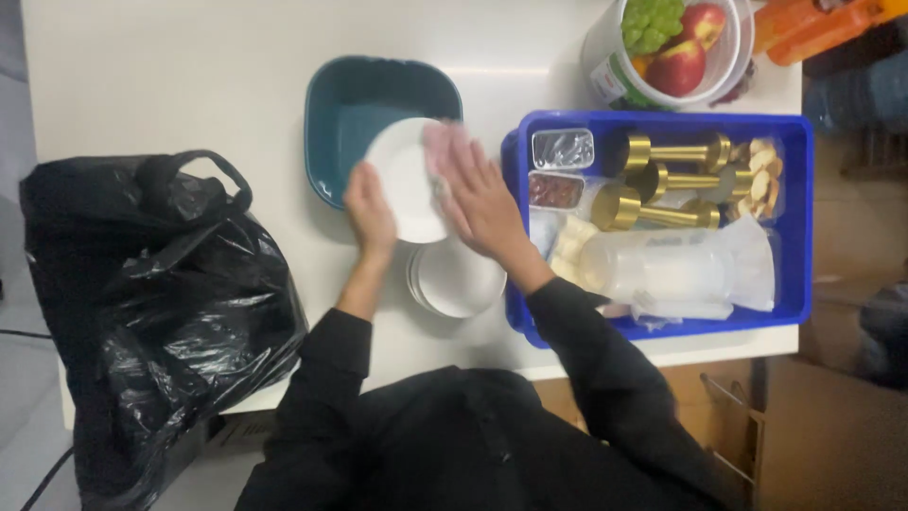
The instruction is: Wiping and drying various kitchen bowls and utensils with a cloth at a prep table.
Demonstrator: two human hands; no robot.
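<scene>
My left hand holds a small white plate by its left edge, tilted over the near rim of a teal square basin. My right hand presses a pinkish cloth flat against the plate's right side. Just below the hands, a stack of white plates rests on the white table.
A blue crate at the right holds gold cups, small packets, biscuits and a clear wrapped stack of cups. A clear tub of fruit stands behind it. A large black rubbish bag sits at the table's left edge.
</scene>
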